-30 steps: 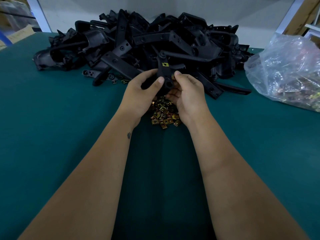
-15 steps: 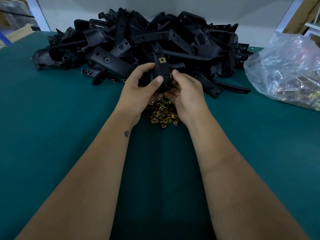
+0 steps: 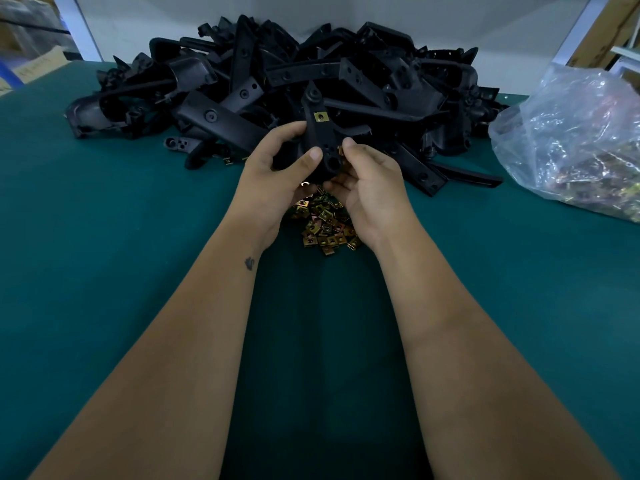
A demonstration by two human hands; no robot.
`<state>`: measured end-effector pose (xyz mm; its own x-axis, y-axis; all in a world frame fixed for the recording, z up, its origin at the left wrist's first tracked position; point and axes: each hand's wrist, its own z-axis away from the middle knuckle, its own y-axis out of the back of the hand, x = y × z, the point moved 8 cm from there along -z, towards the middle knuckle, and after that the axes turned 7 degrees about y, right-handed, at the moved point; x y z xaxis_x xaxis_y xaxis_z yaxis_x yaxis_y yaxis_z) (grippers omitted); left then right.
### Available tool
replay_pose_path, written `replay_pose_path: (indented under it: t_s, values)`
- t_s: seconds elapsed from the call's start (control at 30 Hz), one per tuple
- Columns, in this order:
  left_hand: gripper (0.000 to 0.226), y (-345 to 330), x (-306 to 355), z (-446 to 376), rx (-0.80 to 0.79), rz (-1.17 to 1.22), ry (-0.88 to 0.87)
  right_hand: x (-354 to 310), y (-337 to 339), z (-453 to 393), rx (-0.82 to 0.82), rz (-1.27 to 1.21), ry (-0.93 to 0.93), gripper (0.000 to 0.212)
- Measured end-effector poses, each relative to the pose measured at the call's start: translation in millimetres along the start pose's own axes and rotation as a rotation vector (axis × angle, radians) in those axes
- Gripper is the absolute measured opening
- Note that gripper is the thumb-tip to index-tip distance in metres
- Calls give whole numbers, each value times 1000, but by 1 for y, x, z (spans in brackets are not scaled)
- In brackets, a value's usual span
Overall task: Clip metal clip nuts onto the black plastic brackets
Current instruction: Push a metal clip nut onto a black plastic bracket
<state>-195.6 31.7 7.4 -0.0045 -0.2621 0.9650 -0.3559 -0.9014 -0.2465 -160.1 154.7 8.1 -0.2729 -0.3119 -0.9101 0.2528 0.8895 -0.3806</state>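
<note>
- You are looking down at a green bench with both bare forearms reaching away from you toward the middle.
- Your left hand curls around a black plastic bracket, thumb across its front face, holding it up just above the bench.
- One brass-coloured clip nut already sits on the upper part of that bracket, far from your fingers.
- Your right hand pinches a second clip nut between thumb and fingertips, touching the right edge of the bracket's lower end. It looks partly on; whether it is fully seated cannot be told.
- Directly under your hands, near you, lies a small heap of loose clip nuts on the bench.
- Beyond your hands, at the far side, a large pile of black brackets spreads across the bench. Almost none show a brass clip from here, though a couple of clips glint at the pile's near left edge.
- At the far right sits a clear plastic bag with what look like more brass clips inside.
- Judging by this, the task is at an early or middle stage: this bracket has one clip fitted and a second going on, and the big pile seems mostly left to do.
</note>
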Motion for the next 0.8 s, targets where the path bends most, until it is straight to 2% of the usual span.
replay_pose_path:
  t_s: [0.33,0.53,0.8]
  values:
    - [29,0,0,0,4,-106,-36,-1,8,0,73,140,7,24]
    - [28,4,3,-1,67,-123,-70,2,9,0,103,170,-6,23]
    - [28,5,4,1,69,-153,-103,0,6,2,119,249,44,34]
